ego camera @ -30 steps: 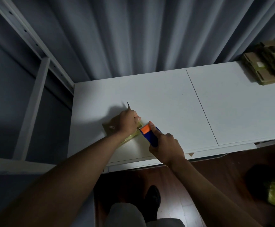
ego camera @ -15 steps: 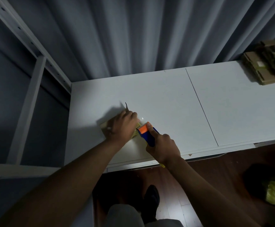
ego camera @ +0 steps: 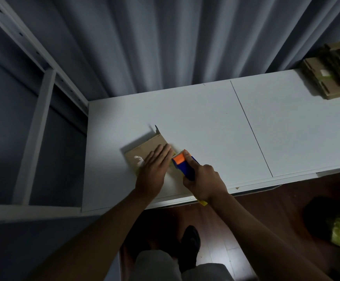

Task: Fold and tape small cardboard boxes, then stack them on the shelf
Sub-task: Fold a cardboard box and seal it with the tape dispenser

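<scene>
Two hands: flat left hand half hiding the cardboard box, right hand clutching the tape dispenser.

The small box is matt brown cardboard, the tape dispenser is smooth orange and blue plastic, the table has a matt white smooth top, the curtain is soft grey cloth, and the floor is glossy dark wood.

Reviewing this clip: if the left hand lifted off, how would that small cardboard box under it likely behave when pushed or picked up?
The small cardboard box looks thin and low, so probably light and unlikely to tip. Flat on the smooth white table, it would likely slide easily; the left hand pressing on it beside the tape dispenser suggests that. One flap sticks up, so it may flex.
</scene>
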